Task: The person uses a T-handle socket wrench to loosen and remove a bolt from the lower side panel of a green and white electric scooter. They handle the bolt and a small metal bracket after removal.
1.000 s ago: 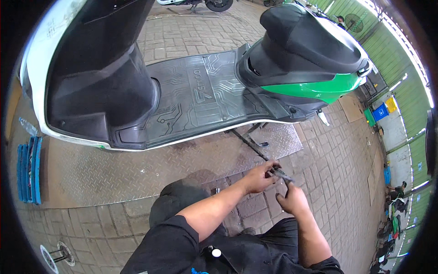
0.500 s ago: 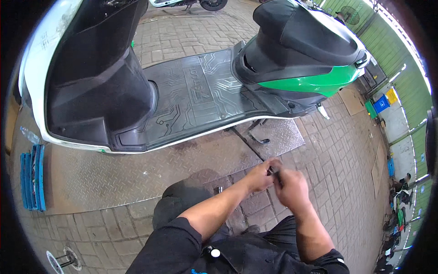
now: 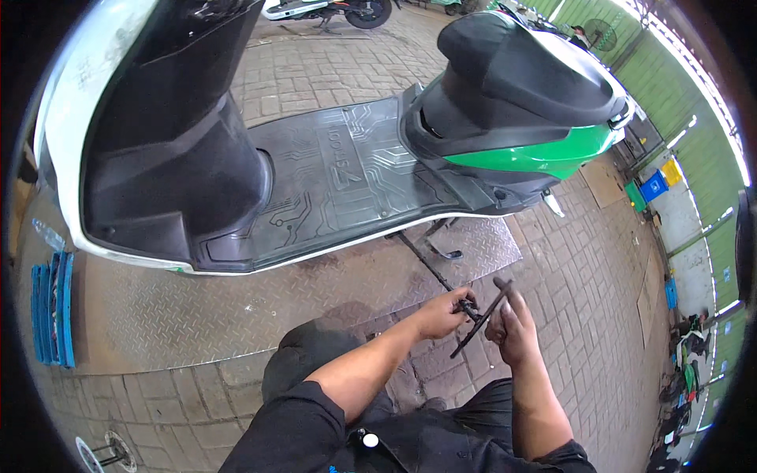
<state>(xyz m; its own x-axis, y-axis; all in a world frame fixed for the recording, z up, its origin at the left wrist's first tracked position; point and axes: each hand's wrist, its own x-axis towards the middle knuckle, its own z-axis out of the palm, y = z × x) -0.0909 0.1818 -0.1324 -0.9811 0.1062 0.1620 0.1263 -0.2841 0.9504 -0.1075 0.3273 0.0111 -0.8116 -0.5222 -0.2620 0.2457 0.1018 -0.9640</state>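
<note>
A long dark rod (image 3: 426, 262) runs from under the scooter (image 3: 331, 169) toward me and ends in a crossbar (image 3: 467, 340), like a T-handle wrench. My left hand (image 3: 445, 314) is closed round the rod just short of the crossbar. On the other side, my right hand (image 3: 514, 329) has its fingers curled against the crossbar, the index finger stretched up near its upper end. The rod's far end is hidden beneath the footboard. Beside the rod, the scooter's side stand (image 3: 448, 254) hangs over the metal plate.
A diamond-tread metal plate (image 3: 197, 315) lies under the scooter on brick paving. Blue slatted trays (image 3: 54, 311) and a plastic bottle (image 3: 49, 235) are at the left. Another motorbike (image 3: 331, 12) stands beyond. Bins (image 3: 653, 186) line the green wall at right.
The crossbar has turned and now shows clearly as a slanted bar. My right hand, blurred before, has shifted slightly right and down with its index finger straightened. My left hand stays on the rod.
</note>
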